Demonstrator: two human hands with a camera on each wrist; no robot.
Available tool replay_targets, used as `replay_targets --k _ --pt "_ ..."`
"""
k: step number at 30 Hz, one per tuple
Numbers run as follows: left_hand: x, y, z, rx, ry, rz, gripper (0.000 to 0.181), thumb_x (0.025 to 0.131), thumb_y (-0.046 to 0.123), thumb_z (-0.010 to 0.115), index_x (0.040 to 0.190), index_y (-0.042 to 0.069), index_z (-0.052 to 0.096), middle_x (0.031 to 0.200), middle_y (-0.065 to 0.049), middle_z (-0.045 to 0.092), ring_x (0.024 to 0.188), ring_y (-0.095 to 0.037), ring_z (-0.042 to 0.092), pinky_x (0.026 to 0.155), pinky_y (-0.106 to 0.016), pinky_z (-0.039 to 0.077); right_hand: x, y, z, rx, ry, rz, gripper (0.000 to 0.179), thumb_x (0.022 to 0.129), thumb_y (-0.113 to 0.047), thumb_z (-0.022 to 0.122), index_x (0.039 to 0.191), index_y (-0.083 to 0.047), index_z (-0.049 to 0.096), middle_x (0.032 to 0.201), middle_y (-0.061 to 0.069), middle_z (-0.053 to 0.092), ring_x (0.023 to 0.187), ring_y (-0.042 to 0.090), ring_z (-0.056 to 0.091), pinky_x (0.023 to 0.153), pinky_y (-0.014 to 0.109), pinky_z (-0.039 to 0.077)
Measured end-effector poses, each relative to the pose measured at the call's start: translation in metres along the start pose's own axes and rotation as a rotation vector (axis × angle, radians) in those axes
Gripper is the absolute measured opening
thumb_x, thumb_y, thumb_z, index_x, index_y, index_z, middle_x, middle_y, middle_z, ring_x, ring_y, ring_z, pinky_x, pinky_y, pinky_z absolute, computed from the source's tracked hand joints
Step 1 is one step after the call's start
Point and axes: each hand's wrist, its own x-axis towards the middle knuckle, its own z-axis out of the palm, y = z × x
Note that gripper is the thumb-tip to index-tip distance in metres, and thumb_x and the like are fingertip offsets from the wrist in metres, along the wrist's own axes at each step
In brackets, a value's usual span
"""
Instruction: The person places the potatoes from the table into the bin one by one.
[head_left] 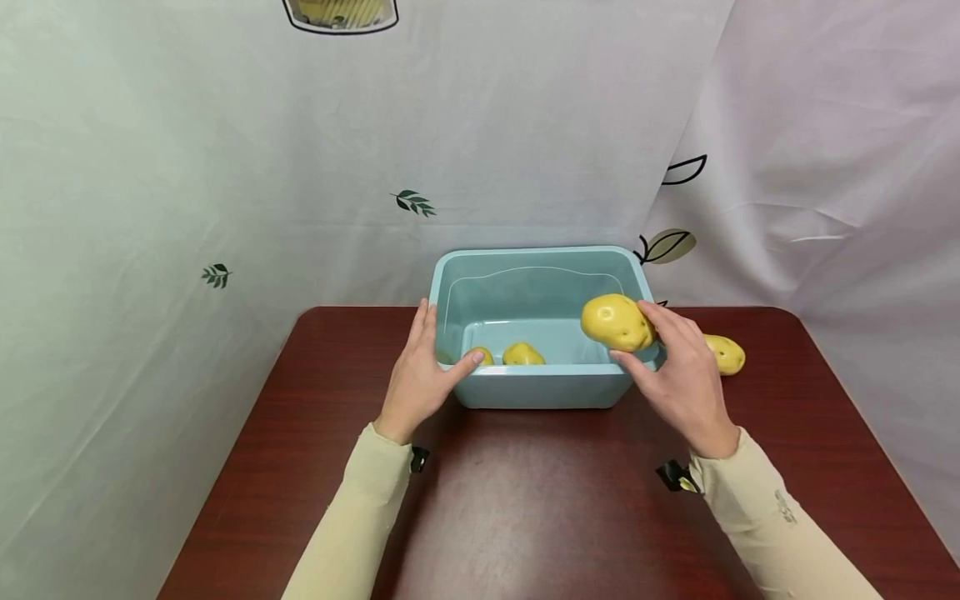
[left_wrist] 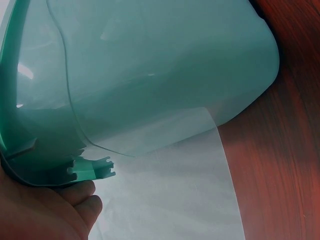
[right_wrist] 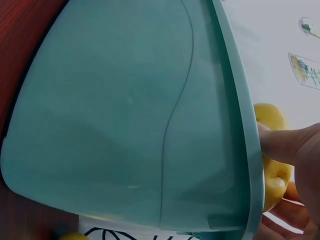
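Note:
A light-blue plastic bin [head_left: 543, 387] stands at the back of the table. My left hand [head_left: 422, 379] holds its front left corner, thumb over the rim and fingers along the outer side; the left wrist view shows the fingertips under the rim. Above the bin's right side, my right hand [head_left: 686, 379] grips a yellow potato [head_left: 615, 322] between thumb and fingers. That potato [right_wrist: 276, 185] is partly hidden behind the rim in the right wrist view. Inside the bin lie a potato [head_left: 522, 354] and a second potato [head_left: 482, 356], both partly covered by the front wall.
Right of the bin, another potato [head_left: 726, 354] lies on the dark red-brown wooden table [head_left: 525, 500], partly behind my right hand. A pale cloth [head_left: 525, 125] with leaf prints hangs close behind the table and along its sides.

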Motion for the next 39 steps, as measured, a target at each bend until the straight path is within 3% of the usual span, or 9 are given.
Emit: replay_targets --k 26,39 --pt "0.000 0.001 -0.001 -0.014 -0.003 -0.008 0.109 0.085 0.073 0.062 0.162 0.009 0.018 0.168 0.006 0.003 0.150 -0.023 0.025 0.112 -0.053 0.034 0.014 -0.003 0.013 -0.008 -0.152 0.011 0.071 0.075 -0.018 0.091 0.135 0.002 0.059 0.131 0.022 0.062 0.118 0.041 0.056 0.101 0.057 0.039" --pt "-0.001 0.000 0.000 -0.021 0.004 -0.001 0.109 0.085 0.073 0.062 0.161 0.009 0.018 0.168 0.006 0.004 0.150 -0.023 0.026 0.110 -0.053 0.036 0.019 0.002 0.011 0.049 -0.259 0.051 0.068 0.079 -0.025 0.089 0.136 -0.002 0.061 0.131 0.017 0.063 0.102 0.032 0.064 0.084 0.047 0.052"
